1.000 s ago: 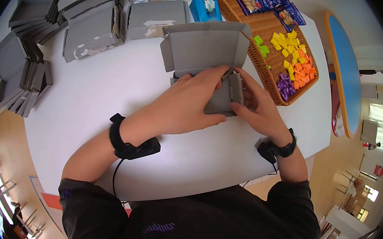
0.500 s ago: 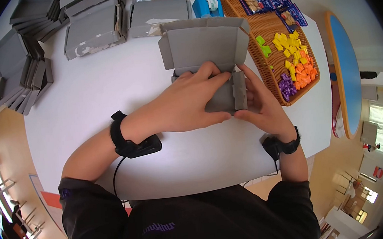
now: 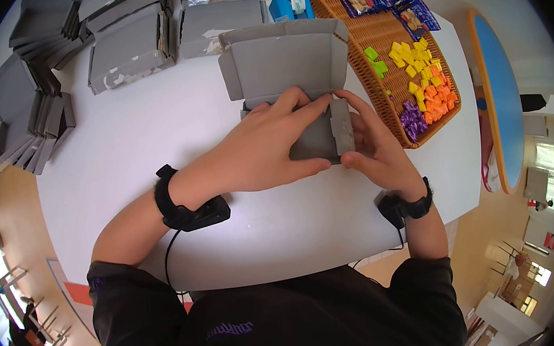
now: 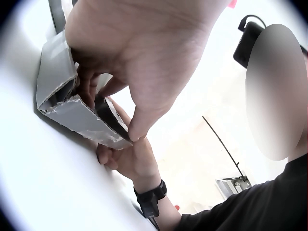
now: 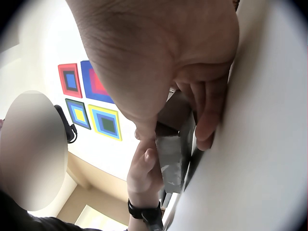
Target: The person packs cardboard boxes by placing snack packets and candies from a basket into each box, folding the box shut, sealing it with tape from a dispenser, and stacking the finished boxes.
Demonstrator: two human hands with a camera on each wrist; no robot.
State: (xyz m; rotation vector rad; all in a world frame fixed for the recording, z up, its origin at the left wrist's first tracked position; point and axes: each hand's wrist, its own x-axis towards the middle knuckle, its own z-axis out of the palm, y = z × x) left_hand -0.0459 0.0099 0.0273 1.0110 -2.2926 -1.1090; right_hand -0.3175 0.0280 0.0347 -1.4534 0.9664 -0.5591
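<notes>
Left hand [image 3: 255, 150] over box [image 3: 283, 67], right hand [image 3: 381, 148] seemingly gripping edge [image 3: 342, 130]; tabletop [image 3: 132, 127] spreads leftward

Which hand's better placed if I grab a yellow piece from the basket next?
Likely your right hand: it's at the right side of the open box, nearer the basket. The left hand reaches into the box, farther away.

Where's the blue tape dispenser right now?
In the head view, the blue tape dispenser stands near the top, just right of centre, beyond the open gray box, between a gray box stack and the wicker basket.
</notes>
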